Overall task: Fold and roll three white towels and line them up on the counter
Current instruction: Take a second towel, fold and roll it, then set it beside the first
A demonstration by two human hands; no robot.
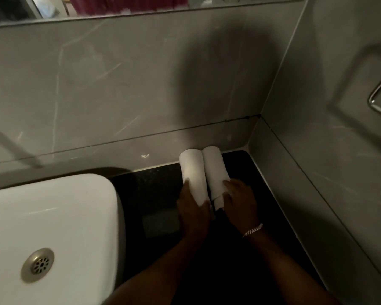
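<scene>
— Where do the towels sit against the hands?

— Two rolled white towels lie side by side, touching, on the black counter (246,172). The left towel roll (193,175) runs from under the left hand (193,213) away to the wall edge; the right towel roll (215,175) does the same ahead of the right hand (240,201).

— And the grip?

— Left hand curls loosely round its roll's near end, fingers (186,186) along the outer side. Right hand lies half open over its roll's near end, where a loose flap shows.

— Room to move?

— Left of the left hand, bare counter up to the white basin (53,216). Right of the right hand, a strip of counter before the side wall (328,150). A bracelet (252,230) circles the right wrist.
</scene>
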